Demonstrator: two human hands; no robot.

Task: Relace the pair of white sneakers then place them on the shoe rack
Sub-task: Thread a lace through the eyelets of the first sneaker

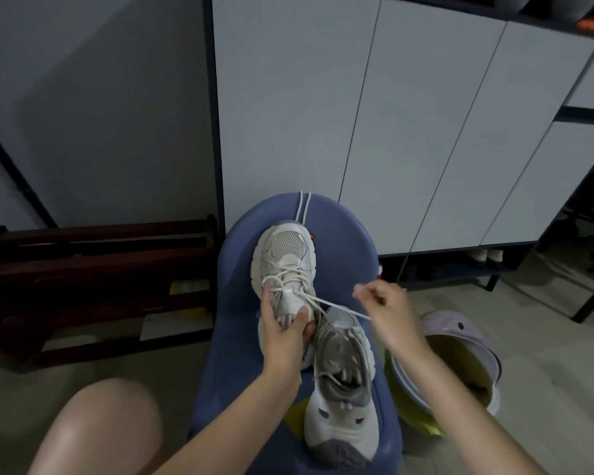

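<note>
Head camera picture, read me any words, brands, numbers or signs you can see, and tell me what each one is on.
No text can be read anywhere in this view.
Far sneaker: no legible brand or label.
Near sneaker: none legible.
Yellow-green item on the dark wooden rack: any print is too blurred to read.
White card below it: too blurred.

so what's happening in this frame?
A person is lacing the far sneaker on a blue stool. The left hand grips its tongue area while the right hand pinches the lace and pulls it taut to the side. The near sneaker lies beside it with loose laces. Neither is on a rack yet.
</note>
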